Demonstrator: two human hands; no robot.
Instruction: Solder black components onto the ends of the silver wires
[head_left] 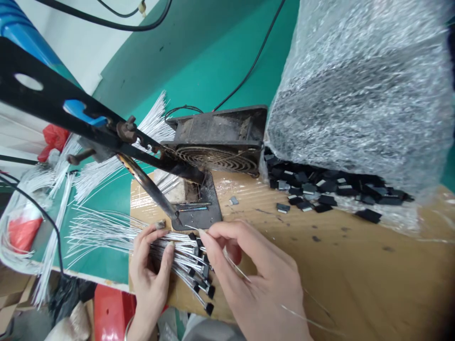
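My left hand point(151, 265) curls its fingers over a bundle of thin white wires point(103, 232), thumb resting on the near side. Small black connectors point(205, 271) cap the wires' right ends, between my two hands. Thumb and forefinger of my right hand point(256, 274) pinch a strand of solder wire point(239, 269), which runs back through the palm and trails off at lower right. Its short free end points toward the tip of a soldering iron point(152, 192), fixed slanting down from a black metal bracket point(88, 123). The connectors nearest my right fingers are partly hidden.
Behind the iron's dark base plate point(209, 215) stands a dirty black fan point(216, 137). A clear plastic bag point(359, 94) at right spills black connectors point(323, 189) onto the cardboard point(355, 265). More white wires point(99, 175) lie left on the green mat point(213, 57).
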